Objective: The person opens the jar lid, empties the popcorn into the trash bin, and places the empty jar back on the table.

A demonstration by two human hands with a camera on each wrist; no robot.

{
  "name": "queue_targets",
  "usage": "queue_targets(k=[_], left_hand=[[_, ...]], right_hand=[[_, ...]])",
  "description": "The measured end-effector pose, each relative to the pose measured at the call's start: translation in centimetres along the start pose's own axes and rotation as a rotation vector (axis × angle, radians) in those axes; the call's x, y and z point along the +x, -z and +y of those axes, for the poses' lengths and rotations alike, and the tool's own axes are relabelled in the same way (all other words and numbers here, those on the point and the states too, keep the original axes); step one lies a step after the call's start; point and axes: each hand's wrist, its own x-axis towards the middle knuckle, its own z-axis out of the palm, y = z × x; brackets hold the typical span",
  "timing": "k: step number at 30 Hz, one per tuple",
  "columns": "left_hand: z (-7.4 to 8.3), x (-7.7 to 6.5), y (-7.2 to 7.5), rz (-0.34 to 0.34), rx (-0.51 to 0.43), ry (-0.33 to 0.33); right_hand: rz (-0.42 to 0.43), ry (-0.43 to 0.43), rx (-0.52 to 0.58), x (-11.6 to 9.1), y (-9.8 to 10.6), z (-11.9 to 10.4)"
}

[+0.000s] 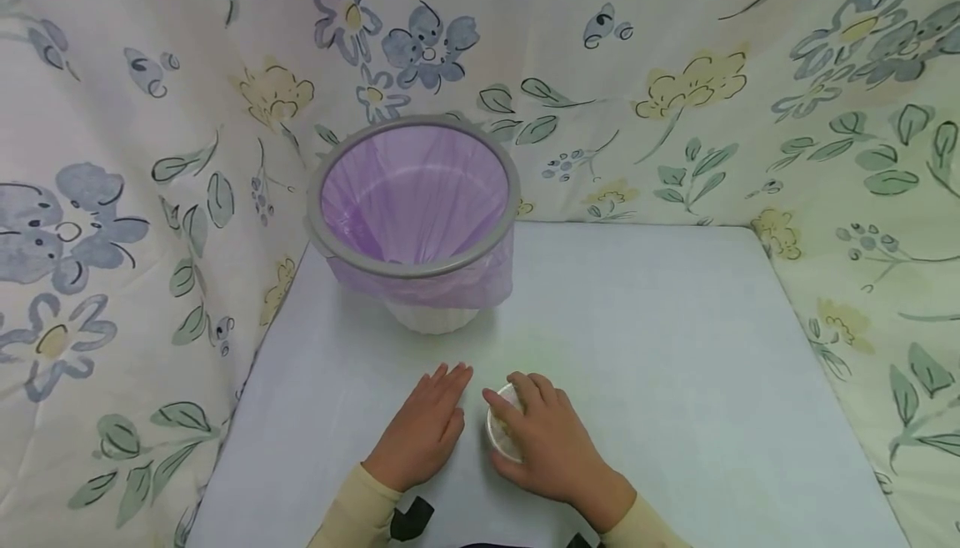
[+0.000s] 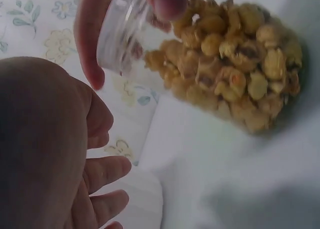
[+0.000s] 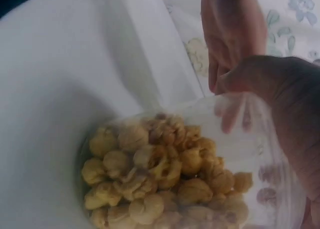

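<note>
A clear jar (image 1: 500,433) of golden, caramel-popcorn-like pieces (image 2: 230,64) stands on the white table in front of the person. My right hand (image 1: 551,439) grips the jar around its top from above, thumb on the near left side and fingers over the far side. Through the wall in the right wrist view, the pieces (image 3: 155,174) fill the lower part, with bare space under the top. Just left of the jar, my left hand (image 1: 423,431) is held with fingers straight and holds nothing. In the left wrist view its fingers point away from the jar.
Behind the hands, toward the left, stands a white bin (image 1: 431,317) with a purple liner (image 1: 420,189) folded over its rim and a grey ring (image 1: 412,268) on top. Floral cloth (image 1: 675,31) hangs around the back and sides of the white table (image 1: 675,348).
</note>
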Motion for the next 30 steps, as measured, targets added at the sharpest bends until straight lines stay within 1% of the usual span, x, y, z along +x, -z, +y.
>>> queue_targets(k=[4, 8, 14, 17, 20, 22, 24, 27, 30], left_hand=[[0.5, 0.2, 0.2, -0.032, -0.046, -0.007], [1.0, 0.5, 0.5, -0.032, -0.054, -0.034], [1.6, 0.6, 0.7, -0.044, -0.064, -0.057], [1.8, 0.8, 0.7, -0.034, -0.038, -0.084], [2.0, 1.0, 0.6, -0.015, -0.003, -0.112], [2.1, 1.1, 0.5, 0.015, 0.004, -0.137], [2.2, 1.2, 0.2, 0.048, 0.003, -0.167], [2.2, 1.4, -0.5, 0.104, -0.004, -0.232], [2.4, 1.6, -0.9, 0.139, -0.024, -0.275]], right_hand=[[0.041, -0.042, 0.07, 0.3, 0.1, 0.8], [0.092, -0.074, 0.146, 0.7, 0.7, 1.5], [0.162, -0.119, 0.165, 1.2, 1.6, 2.3], [0.181, -0.148, 0.189, 1.2, 2.1, 2.5], [0.18, -0.169, 0.225, 1.3, 2.5, 2.5], [0.177, -0.176, 0.251, 1.5, 2.7, 2.4], [0.174, -0.182, 0.271, 1.6, 3.0, 2.2], [0.173, -0.194, 0.308, 1.8, 3.5, 1.8], [0.173, -0.207, 0.356, 1.9, 3.8, 1.4]])
